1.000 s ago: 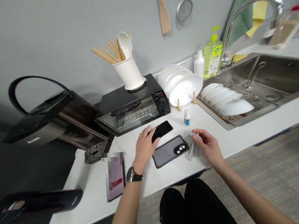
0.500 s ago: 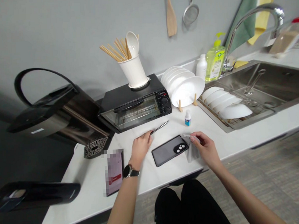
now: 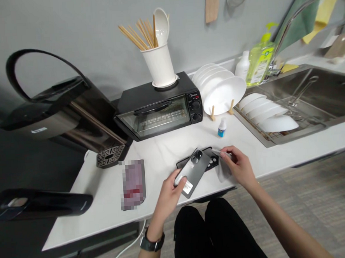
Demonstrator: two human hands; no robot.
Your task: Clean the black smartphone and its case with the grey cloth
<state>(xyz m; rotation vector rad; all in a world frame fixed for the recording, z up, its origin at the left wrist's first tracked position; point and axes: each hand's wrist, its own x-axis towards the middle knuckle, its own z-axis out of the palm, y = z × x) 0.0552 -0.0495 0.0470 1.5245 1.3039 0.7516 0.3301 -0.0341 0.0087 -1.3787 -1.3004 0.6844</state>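
A grey smartphone [image 3: 197, 169] is tilted in my left hand [image 3: 169, 192], its camera back facing me and a white sticker near its lower end. My left thumb lies over the phone's back, near the sticker. Beneath the phone, partly hidden by it, a dark phone case [image 3: 212, 161] lies on the counter. My right hand [image 3: 239, 167] pinches a thin pale cloth [image 3: 222, 170] at the case's right end; the cloth hangs down towards the counter. Behind them stands a small white bottle [image 3: 222, 128] with a blue label.
A black toaster oven [image 3: 160, 113] carries a white utensil cup [image 3: 159, 65]. To its right are racked plates [image 3: 225, 94] and a steel sink [image 3: 328, 104] with bowls. On the left stand a black drinks machine [image 3: 72, 119] and a pixelated flat device [image 3: 134, 184].
My left hand has brought the phone, earlier seen edge-on near the oven, towards me and turned its back into view over the case. My right hand keeps the cloth. The view has shifted.
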